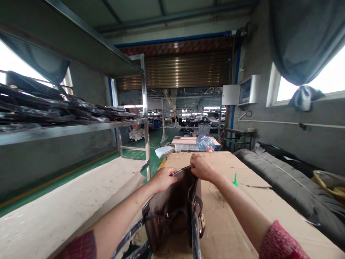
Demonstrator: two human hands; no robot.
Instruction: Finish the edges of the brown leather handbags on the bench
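A dark brown handbag point(169, 201) stands on the cardboard-covered table in front of me, its top spread apart. Plastic-wrapped handles point(196, 233) hang down at its near side, and a gold-coloured buckle point(201, 220) shows on its right face. My left hand point(164, 178) grips the bag's upper left rim, thumb and fingers closed on the edge. At the far top corner my right hand point(201, 167) is closed on the rim as well. The bag's inside is dark, and its bottom is partly hidden. A small green pointed piece point(235, 180) stands beside my right forearm.
Cardboard point(231, 216) covers the table. To the left are a paper-covered surface point(67, 205) and a metal rack point(81, 127) piled with dark wrapped goods. Grey fabric rolls point(285, 183) lie along the right. A blue water jug point(203, 142) sits beyond the far edge.
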